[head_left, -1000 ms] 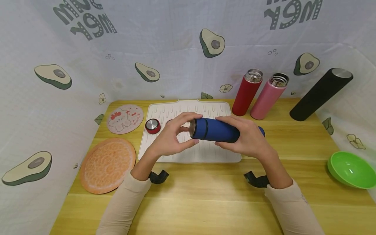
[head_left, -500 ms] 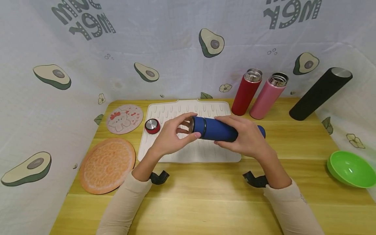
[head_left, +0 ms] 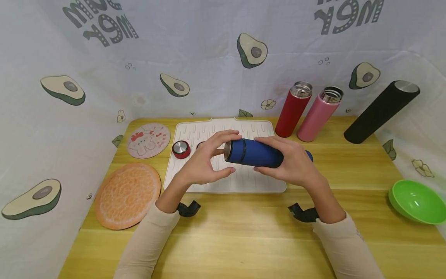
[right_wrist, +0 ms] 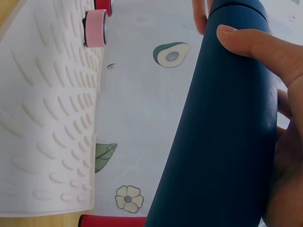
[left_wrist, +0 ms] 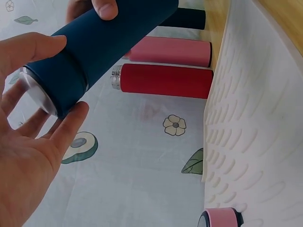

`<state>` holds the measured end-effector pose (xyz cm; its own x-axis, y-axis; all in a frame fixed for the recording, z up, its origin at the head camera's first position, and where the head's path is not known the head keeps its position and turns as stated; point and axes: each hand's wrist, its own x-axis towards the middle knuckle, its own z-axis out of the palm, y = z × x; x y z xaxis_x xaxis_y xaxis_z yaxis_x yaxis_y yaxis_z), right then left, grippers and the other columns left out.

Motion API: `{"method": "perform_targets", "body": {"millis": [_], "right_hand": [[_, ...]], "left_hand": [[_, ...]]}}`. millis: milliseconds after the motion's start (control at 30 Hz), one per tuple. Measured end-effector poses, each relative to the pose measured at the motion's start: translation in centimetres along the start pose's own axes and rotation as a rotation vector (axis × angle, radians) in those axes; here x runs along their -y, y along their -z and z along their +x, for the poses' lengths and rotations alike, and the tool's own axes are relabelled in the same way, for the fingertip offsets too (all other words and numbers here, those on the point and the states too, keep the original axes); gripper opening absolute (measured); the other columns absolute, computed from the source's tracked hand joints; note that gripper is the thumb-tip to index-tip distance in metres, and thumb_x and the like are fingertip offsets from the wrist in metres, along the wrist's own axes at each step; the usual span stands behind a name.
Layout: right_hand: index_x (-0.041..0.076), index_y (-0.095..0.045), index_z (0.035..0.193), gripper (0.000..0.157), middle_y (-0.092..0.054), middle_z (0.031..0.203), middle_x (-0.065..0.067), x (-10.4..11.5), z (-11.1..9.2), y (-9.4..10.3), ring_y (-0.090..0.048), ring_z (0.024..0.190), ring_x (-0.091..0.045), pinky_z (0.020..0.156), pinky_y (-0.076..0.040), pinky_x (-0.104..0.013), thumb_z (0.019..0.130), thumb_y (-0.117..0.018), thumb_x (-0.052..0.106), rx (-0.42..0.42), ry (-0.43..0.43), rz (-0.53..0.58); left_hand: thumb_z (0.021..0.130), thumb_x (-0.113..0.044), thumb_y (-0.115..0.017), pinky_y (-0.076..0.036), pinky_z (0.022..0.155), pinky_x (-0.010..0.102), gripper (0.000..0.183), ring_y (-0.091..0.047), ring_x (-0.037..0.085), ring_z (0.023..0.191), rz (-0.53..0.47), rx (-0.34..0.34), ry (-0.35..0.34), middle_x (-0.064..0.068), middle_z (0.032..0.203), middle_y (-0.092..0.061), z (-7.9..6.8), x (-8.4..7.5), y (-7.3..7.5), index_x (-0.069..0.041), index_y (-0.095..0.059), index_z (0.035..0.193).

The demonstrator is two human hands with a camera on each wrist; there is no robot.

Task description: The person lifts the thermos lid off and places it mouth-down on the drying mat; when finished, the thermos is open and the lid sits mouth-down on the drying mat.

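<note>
A blue thermos bottle [head_left: 261, 153] is held sideways above the white drying mat [head_left: 258, 182], its silver-topped lid [head_left: 237, 151] pointing left. My right hand [head_left: 296, 161] grips the body, thumb below and fingers over the top in the head view. Around the lid is my left hand [head_left: 205, 159], fingers spread near its rim and thumb a little off it in that view. A dark ring marks the seam between lid and body. Left on the mat sits a red lid [head_left: 181, 149]; a pink lid [left_wrist: 222, 217] shows beside it in the wrist views.
Lidless red [head_left: 292, 112] and pink [head_left: 318, 116] thermoses stand at the back right, near a black bottle [head_left: 379, 112]. A green bowl [head_left: 414, 201] is at the right edge. Two round mats, a pink one [head_left: 148, 141] and an orange one [head_left: 129, 195], lie left.
My left thumb pressed the lid half a second ago and now stands off it; the left fingers have shifted round the rim. The right hand keeps its grip, and the bottle has barely moved.
</note>
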<state>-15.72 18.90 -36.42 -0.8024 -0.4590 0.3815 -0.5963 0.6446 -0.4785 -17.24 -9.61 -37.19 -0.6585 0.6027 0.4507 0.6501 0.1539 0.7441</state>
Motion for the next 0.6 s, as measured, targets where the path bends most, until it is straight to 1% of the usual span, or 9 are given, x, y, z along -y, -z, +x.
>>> {"method": "perform_targets", "body": {"millis": [100, 233, 333, 433, 600], "right_hand": [[0.016, -0.063, 0.14, 0.078, -0.071, 0.127, -0.012, -0.06, 0.09, 0.2, -0.068, 0.107, -0.034, 0.087, -0.061, -0.056, 0.071, -0.095, 0.03, 0.013, -0.007, 0.009], [0.017, -0.063, 0.14, 0.077, -0.07, 0.128, -0.011, -0.11, 0.13, 0.41, -0.067, 0.108, -0.033, 0.088, -0.06, -0.056, 0.071, -0.096, 0.03, 0.009, -0.032, 0.008], [0.017, -0.063, 0.14, 0.078, -0.07, 0.128, -0.011, -0.13, 0.08, 0.52, -0.066, 0.11, -0.033, 0.089, -0.06, -0.056, 0.071, -0.096, 0.029, 0.008, -0.05, 0.006], [0.016, -0.063, 0.141, 0.078, -0.069, 0.129, -0.012, -0.15, 0.09, 0.6, -0.066, 0.111, -0.034, 0.089, -0.06, -0.058, 0.071, -0.095, 0.028, 0.012, -0.056, 0.003], [0.018, -0.063, 0.141, 0.079, -0.069, 0.131, -0.012, -0.04, 0.07, 0.57, -0.066, 0.113, -0.034, 0.091, -0.06, -0.058, 0.07, -0.096, 0.029, 0.012, -0.06, -0.019]], "left_hand": [[0.085, -0.004, -0.08, -0.057, 0.102, 0.034, 0.07, -0.048, 0.019, 0.142, -0.017, 0.01, -0.007, 0.003, 0.157, -0.044, 0.15, 0.02, 0.2, -0.017, -0.053, 0.148], [0.085, 0.0, -0.078, -0.059, 0.098, 0.032, 0.066, -0.053, 0.018, 0.136, -0.04, 0.004, 0.006, 0.004, 0.151, -0.051, 0.69, 0.08, 0.38, -0.017, -0.056, 0.145], [0.085, -0.004, -0.08, -0.06, 0.095, 0.031, 0.067, -0.056, 0.017, 0.129, -0.066, -0.002, 0.047, 0.0, 0.148, -0.054, 0.98, -0.03, 0.4, -0.02, -0.056, 0.146], [0.086, -0.011, -0.082, -0.061, 0.094, 0.03, 0.068, -0.06, 0.017, 0.12, -0.086, -0.013, 0.101, -0.001, 0.145, -0.056, 0.97, -0.2, 0.36, -0.022, -0.054, 0.148], [0.088, -0.023, -0.083, -0.062, 0.09, 0.028, 0.064, -0.069, 0.015, 0.106, -0.073, -0.061, 0.189, 0.002, 0.132, -0.063, 0.73, -0.17, 0.18, -0.02, -0.056, 0.146]]}}
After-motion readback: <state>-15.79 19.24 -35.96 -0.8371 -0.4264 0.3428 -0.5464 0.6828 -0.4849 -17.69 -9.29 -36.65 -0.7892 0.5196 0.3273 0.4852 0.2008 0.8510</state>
